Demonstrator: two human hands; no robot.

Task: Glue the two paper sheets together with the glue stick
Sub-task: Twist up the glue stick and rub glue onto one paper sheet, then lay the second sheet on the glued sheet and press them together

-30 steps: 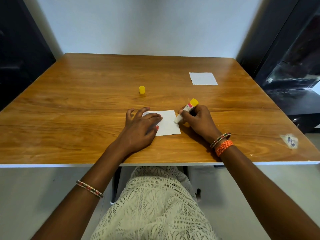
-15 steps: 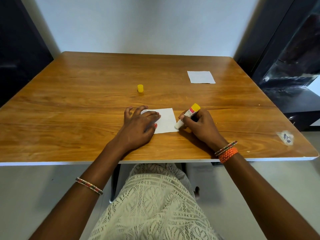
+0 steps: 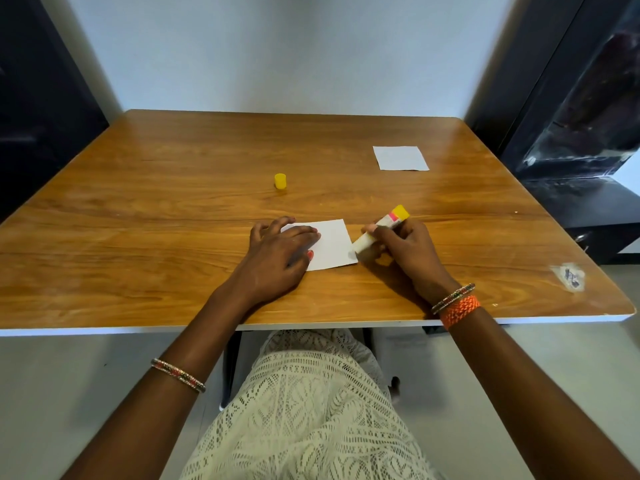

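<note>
Head view: right hand (image 3: 407, 251) around glue stick (image 3: 381, 228)

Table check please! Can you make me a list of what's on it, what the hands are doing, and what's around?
Surface: wooden table, torn sticker near its right edge.
Job's things: near sheet flat; far sheet apart at back right; glue stick uncapped, tip at near sheet's right edge.
Clutter: yellow cap standing alone.
Grips: left hand pressing near sheet; right hand holding glue stick.
Cables: nothing seen.
Surroundings: white wall, dark furniture at right.
</note>
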